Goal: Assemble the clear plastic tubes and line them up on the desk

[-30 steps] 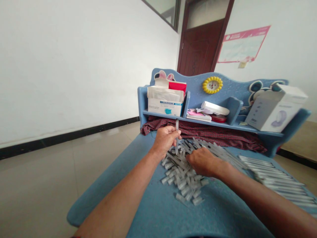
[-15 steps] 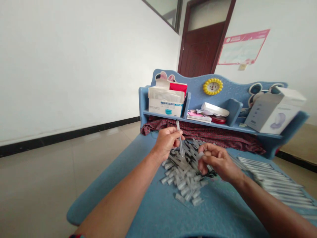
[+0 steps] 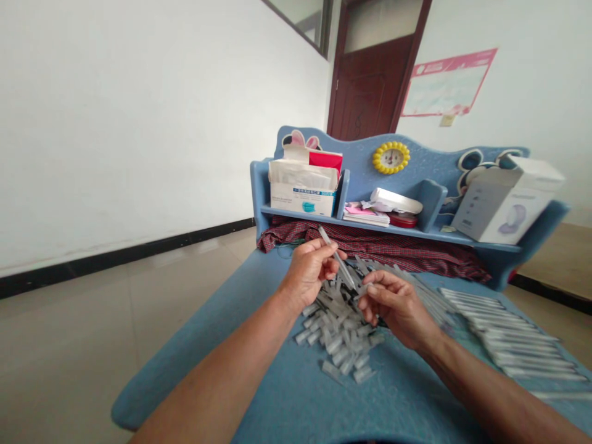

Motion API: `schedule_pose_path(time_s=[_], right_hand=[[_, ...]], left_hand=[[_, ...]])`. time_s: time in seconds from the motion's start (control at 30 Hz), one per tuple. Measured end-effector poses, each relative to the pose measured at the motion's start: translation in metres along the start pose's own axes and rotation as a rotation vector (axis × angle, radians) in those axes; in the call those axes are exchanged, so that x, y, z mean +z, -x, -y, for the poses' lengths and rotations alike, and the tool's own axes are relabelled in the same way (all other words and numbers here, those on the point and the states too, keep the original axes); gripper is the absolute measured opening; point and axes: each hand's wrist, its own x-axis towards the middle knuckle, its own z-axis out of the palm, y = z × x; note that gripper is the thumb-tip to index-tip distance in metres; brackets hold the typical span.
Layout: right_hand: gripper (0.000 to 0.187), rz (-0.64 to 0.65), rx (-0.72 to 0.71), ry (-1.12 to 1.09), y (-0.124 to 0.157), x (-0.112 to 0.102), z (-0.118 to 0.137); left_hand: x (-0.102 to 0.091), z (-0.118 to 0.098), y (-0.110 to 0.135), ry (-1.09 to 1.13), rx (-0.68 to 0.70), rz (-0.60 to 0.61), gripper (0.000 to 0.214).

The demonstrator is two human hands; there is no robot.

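Note:
My left hand (image 3: 311, 270) is closed on a thin clear plastic tube (image 3: 336, 257), tilted with its lower end toward my right hand. My right hand (image 3: 393, 303) pinches a small clear cap (image 3: 362, 290) at the tube's lower tip. Both hands hover over a heap of small clear caps (image 3: 340, 345) and tubes on the blue desk (image 3: 296, 401).
Rows of finished tubes (image 3: 504, 333) lie at the right of the desk. A plaid cloth (image 3: 416, 256) runs under the desk's shelf. The shelf holds a mask box (image 3: 303, 188), booklets (image 3: 370, 216) and a white carton (image 3: 506, 197). A dark door (image 3: 365, 86) stands behind.
My right hand rose from the heap with a cap and came to the tube's tip. My left hand tilted the tube from upright toward the right.

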Motion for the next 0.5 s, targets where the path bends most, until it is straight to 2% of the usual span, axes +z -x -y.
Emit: schedule_pose_path(time_s=[0.17,0.5], right_hand=[[0.023,-0.101,-0.073,0.019,-0.0003,0.0002,-0.0001],[0.028,-0.095,-0.087,0.005,-0.0009,0.0005,-0.0037]], left_hand=[[0.0021,-0.0004,0.0016,0.037,-0.011,-0.022,0.012],[0.0012,0.0022,0.0006,0.051,0.024,-0.015,0.009]])
